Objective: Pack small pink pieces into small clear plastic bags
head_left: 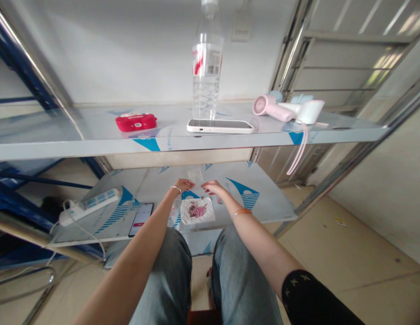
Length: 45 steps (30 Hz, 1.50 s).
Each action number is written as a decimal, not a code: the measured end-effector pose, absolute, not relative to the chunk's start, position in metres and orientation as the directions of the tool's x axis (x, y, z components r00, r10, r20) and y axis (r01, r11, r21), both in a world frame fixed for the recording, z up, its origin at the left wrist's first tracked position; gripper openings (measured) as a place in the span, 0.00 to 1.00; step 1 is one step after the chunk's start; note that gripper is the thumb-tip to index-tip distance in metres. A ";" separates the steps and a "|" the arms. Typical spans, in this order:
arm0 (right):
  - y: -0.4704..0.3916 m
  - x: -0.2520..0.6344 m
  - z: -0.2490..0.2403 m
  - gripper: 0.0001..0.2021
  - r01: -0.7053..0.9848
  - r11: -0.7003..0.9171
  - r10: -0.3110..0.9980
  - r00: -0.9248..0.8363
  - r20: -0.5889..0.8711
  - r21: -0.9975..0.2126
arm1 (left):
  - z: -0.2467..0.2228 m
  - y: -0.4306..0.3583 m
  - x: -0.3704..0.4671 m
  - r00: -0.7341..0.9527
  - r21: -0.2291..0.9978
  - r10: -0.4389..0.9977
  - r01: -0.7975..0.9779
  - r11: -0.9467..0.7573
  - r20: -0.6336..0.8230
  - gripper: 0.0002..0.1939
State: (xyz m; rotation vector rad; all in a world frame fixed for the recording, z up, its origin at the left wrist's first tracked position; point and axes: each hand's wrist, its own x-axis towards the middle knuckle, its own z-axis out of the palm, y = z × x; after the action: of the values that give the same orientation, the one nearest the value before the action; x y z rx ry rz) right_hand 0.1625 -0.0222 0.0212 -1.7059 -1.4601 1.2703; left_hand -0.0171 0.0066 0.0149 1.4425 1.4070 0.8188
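Over the lower shelf, my left hand [184,184] is closed in a pinch, and my right hand [212,187] is pinched a short way to its right. Whatever lies between the fingertips is too small to make out. Just behind the hands is a small clear plastic bag [195,175]. In front of them a white paper sheet [186,218] bears a cluster of dark pink beads [198,209]. Another clear plastic packet [174,211] lies left of the sheet, partly hidden by my left forearm. Small pink bits [218,200] show beneath my right hand.
On the lower shelf [267,210] lie a dark-screened phone [141,219] and a white power strip [91,205] with cables. The upper shelf [178,141] holds a red case [136,122], a water bottle [206,76], a white-edged phone [220,127] and a pink handheld fan [271,107].
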 end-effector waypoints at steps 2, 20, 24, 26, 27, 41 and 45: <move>-0.024 0.161 0.024 0.08 0.446 -0.258 0.955 -0.018 -0.297 -0.857 | 0.015 0.005 -0.020 0.120 0.936 0.982 0.338 0.099 -0.147 0.10; -0.007 0.145 0.009 0.07 0.354 -0.151 0.986 -0.017 -0.167 -0.923 | 0.019 0.006 -0.033 0.054 0.921 0.992 0.381 0.084 -0.113 0.08; -0.010 0.135 0.012 0.08 0.352 -0.179 0.971 -0.087 -0.222 -0.919 | 0.020 0.002 -0.040 0.114 0.938 0.989 0.344 0.052 -0.096 0.11; -0.011 0.128 0.013 0.09 0.352 -0.186 0.966 -0.102 -0.235 -0.917 | 0.019 0.001 -0.042 0.137 0.940 0.987 0.338 0.037 -0.088 0.12; -0.011 0.125 0.013 0.10 0.349 -0.184 0.966 -0.108 -0.235 -0.919 | 0.019 0.001 -0.043 0.136 0.939 0.987 0.341 0.032 -0.083 0.12; -0.002 0.087 0.006 0.04 0.330 -0.204 0.951 -0.158 -0.267 -0.922 | 0.017 0.003 -0.071 0.130 0.905 0.977 0.415 0.099 -0.167 0.15; 0.000 0.078 0.006 0.02 0.314 -0.203 0.952 -0.158 -0.262 -0.927 | 0.019 0.001 -0.074 0.078 0.864 0.976 0.482 0.143 -0.205 0.15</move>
State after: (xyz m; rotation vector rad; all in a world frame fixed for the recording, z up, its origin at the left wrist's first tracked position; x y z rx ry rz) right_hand 0.0776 -0.0003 0.0064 -1.5166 -1.4630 1.3848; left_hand -0.0743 0.0007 0.0194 1.4691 1.5355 0.7038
